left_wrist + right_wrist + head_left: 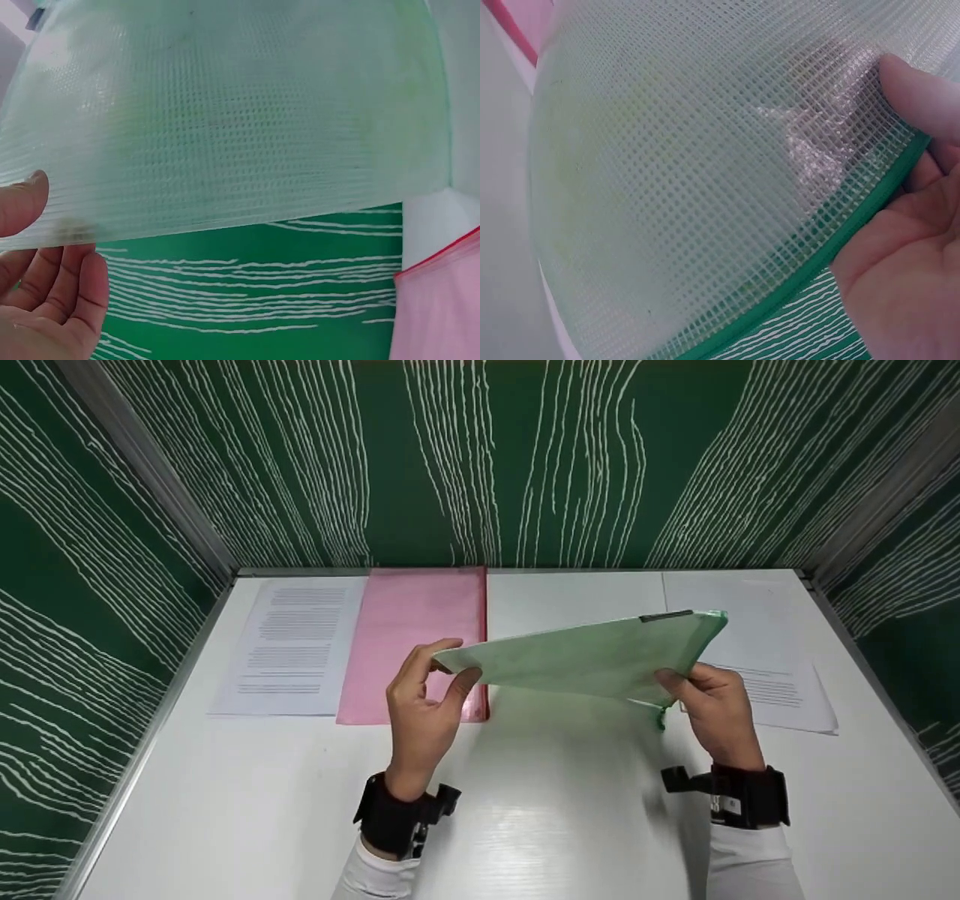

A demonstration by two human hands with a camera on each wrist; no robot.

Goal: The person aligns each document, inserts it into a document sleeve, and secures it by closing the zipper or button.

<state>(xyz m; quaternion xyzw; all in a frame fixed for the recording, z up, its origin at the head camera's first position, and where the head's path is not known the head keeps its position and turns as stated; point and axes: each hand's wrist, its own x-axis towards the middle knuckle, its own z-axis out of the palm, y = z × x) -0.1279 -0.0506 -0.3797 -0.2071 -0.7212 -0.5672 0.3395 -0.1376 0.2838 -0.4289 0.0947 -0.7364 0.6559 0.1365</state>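
A translucent green mesh zipper pouch [570, 660] is held up above the table, tilted, with its left end lower than its right top corner. My left hand [424, 705] pinches its left end, thumb on the near face and fingers behind. In the left wrist view, the fingertips of that hand [56, 300] are partly behind the mesh. At the other end, my right hand [712, 709] grips the green-trimmed edge. The right wrist view shows that thumb [922, 97] on the grid surface. A dark green zipper pull [661, 716] hangs below. Whether papers are inside, I cannot tell.
A pink pouch with red trim [420, 622] lies at the back, left of centre, overlapping printed sheets [292, 645]. More paper sheets [780, 690] lie at the back right. Green walls with white lines [517, 465] enclose the white table [225, 802].
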